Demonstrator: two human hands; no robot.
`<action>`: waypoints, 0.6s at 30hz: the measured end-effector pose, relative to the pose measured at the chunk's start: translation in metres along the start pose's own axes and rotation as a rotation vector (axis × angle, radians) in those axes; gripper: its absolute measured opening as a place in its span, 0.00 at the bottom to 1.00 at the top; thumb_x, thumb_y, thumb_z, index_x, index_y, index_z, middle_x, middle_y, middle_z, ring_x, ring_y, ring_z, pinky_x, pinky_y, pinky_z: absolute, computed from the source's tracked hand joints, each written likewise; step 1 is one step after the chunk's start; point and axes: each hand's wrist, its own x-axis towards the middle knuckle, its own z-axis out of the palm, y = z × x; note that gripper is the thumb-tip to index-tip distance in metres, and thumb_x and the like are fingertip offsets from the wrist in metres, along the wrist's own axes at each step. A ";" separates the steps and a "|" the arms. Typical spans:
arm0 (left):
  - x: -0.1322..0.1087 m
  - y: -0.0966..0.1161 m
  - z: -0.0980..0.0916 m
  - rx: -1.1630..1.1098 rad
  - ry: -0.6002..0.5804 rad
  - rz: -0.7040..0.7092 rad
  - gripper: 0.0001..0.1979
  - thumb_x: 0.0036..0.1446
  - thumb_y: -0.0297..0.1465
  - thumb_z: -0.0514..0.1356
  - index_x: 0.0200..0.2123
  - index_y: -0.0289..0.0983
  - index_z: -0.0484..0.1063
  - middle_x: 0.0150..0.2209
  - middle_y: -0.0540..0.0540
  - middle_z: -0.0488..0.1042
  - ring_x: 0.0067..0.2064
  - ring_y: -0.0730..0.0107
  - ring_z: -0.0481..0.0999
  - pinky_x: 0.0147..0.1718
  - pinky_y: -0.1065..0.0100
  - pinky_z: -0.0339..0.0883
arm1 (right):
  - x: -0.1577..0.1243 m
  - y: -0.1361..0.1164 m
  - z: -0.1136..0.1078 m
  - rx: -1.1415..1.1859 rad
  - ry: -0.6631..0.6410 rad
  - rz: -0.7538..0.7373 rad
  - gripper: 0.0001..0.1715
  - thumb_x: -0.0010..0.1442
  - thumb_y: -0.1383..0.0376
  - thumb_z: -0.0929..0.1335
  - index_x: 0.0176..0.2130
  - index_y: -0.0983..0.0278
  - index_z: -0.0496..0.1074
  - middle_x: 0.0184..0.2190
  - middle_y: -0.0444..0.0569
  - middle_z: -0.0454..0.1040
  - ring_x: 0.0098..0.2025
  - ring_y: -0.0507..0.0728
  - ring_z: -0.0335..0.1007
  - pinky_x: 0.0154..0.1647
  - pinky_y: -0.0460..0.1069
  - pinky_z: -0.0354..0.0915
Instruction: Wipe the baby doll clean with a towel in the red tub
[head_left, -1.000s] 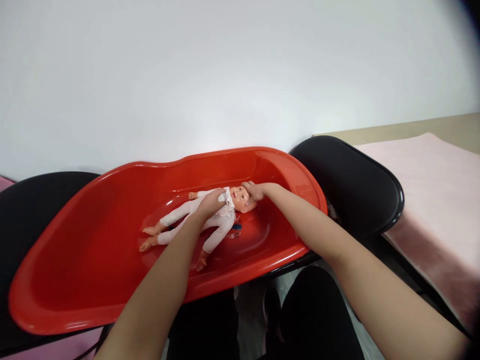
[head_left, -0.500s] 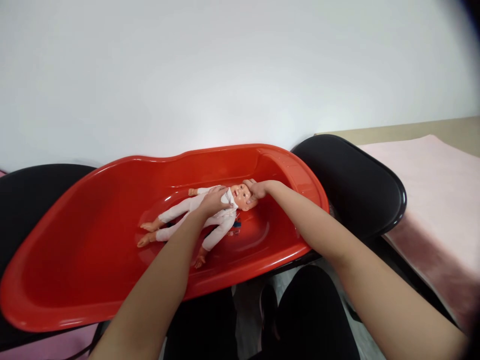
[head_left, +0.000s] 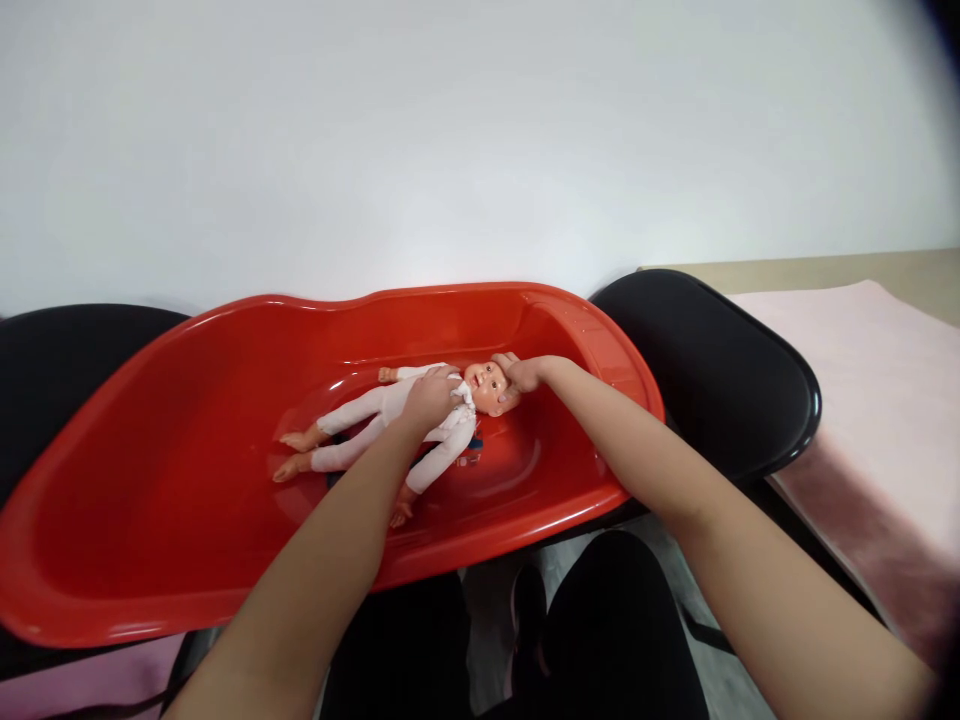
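A baby doll (head_left: 364, 408) in white clothes lies on its back in a red baby bathtub (head_left: 172, 500), its head to the right and bare feet to the left. White cloth is bunched at the doll's neck. My left hand (head_left: 431, 397) rests on the doll's chest just below the neck, fingers laid over the clothing. Around the top of the head curls my right hand (head_left: 521, 372), with its fingers on the forehead and side. Under the doll, a dark printed patch shows on the tub floor; the underside of the doll is hidden.
Black rounded seats or stools (head_left: 712, 370) stand beneath both ends of the tub. On the right lies a pale pink padded surface (head_left: 862, 350) with a wooden edge behind it. A white wall (head_left: 450, 150) rises directly behind. My legs are below the near rim.
My left hand has shifted slightly on the doll's chest, and the neck cloth looks more bunched. My right hand stays on the head. The view has tilted a little.
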 end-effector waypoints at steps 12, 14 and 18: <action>-0.004 0.015 -0.025 -0.009 0.378 -0.200 0.19 0.70 0.28 0.53 0.58 0.38 0.77 0.65 0.39 0.72 0.67 0.52 0.67 0.66 0.57 0.61 | 0.007 0.009 0.001 -0.004 0.002 0.013 0.53 0.60 0.48 0.74 0.74 0.58 0.52 0.73 0.61 0.55 0.72 0.74 0.61 0.69 0.65 0.67; -0.005 0.014 -0.026 0.036 0.324 -0.274 0.19 0.70 0.30 0.54 0.59 0.38 0.76 0.62 0.37 0.74 0.63 0.48 0.70 0.63 0.54 0.64 | 0.007 0.009 0.001 0.000 0.009 0.012 0.54 0.59 0.48 0.75 0.74 0.58 0.52 0.74 0.61 0.54 0.72 0.74 0.62 0.69 0.65 0.67; -0.006 0.017 -0.026 0.064 0.229 -0.336 0.17 0.70 0.36 0.57 0.58 0.39 0.76 0.55 0.35 0.77 0.60 0.44 0.72 0.60 0.50 0.66 | 0.008 0.011 0.001 -0.002 0.000 -0.001 0.58 0.59 0.51 0.75 0.76 0.60 0.48 0.76 0.63 0.50 0.73 0.74 0.59 0.71 0.67 0.64</action>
